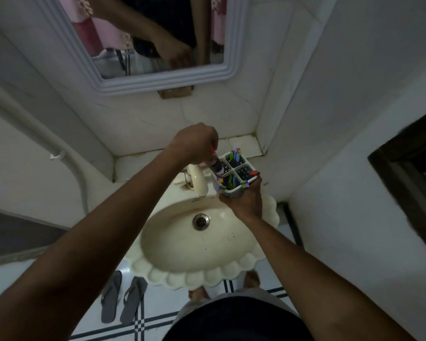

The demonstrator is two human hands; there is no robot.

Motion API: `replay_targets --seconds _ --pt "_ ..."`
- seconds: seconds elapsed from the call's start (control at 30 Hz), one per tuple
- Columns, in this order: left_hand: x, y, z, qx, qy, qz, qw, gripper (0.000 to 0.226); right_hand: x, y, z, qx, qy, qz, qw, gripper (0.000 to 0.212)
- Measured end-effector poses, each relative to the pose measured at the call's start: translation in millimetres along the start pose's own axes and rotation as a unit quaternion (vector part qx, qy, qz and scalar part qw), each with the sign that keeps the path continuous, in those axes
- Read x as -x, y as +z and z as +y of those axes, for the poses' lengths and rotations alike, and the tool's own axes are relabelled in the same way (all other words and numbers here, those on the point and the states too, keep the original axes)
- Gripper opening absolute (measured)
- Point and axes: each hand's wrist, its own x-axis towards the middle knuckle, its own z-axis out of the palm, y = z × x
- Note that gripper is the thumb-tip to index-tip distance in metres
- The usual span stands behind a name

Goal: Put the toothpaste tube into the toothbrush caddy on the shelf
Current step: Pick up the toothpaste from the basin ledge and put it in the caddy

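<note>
A white toothbrush caddy (235, 168) with four square compartments and colourful stickers is at the near edge of the tiled shelf (244, 143), beside the sink. My right hand (244, 200) grips its lower side from the front. My left hand (197, 143) is closed around the top of the toothpaste tube (217, 166), which is red and dark. The tube points down, its lower end inside the caddy's left compartment. The tube's upper part is hidden in my fist.
A cream scalloped sink (202, 242) with a drain lies below the caddy, its cream tap (198, 179) just left of the caddy. A framed mirror (143, 40) hangs above the shelf. White walls close in on both sides. Grey sandals (123, 296) lie on the floor.
</note>
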Motion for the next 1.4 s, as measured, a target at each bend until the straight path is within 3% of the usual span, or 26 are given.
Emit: replay_targets --seconds 0.3,0.47,0.7,0.8,0.93,1.07,1.23,1.4 --pt "-21 33 8 0.018 0.025 -0.012 0.999 0.024 -11 6 21 -0.016 0.014 -0.004 1.000 0.126" --pt "-13 42 -5 0.143 0.043 0.044 0.988 0.014 -2 1 6 -0.030 0.016 -0.008 0.999 0.126" --pt "25 70 -45 0.395 -0.073 0.250 0.881 0.014 7 -2 -13 -0.038 0.024 -0.007 0.999 0.128" --pt "44 94 -74 0.459 -0.137 0.261 0.838 0.021 11 3 -20 -0.035 0.026 -0.001 0.999 0.125" --pt "69 124 -103 0.484 -0.187 0.255 0.816 0.026 14 16 -22 -0.022 0.039 0.011 0.999 0.123" --pt "87 153 -136 0.425 -0.234 0.272 0.831 0.017 17 33 -25 -0.012 0.042 0.008 0.999 0.126" --pt "91 180 -166 0.231 -0.266 0.224 0.909 0.042 16 36 -20 -0.008 0.044 0.023 0.999 0.128" --pt "75 189 -183 0.176 -0.275 0.133 0.936 0.062 17 39 -17 -0.012 0.042 0.025 0.999 0.121"
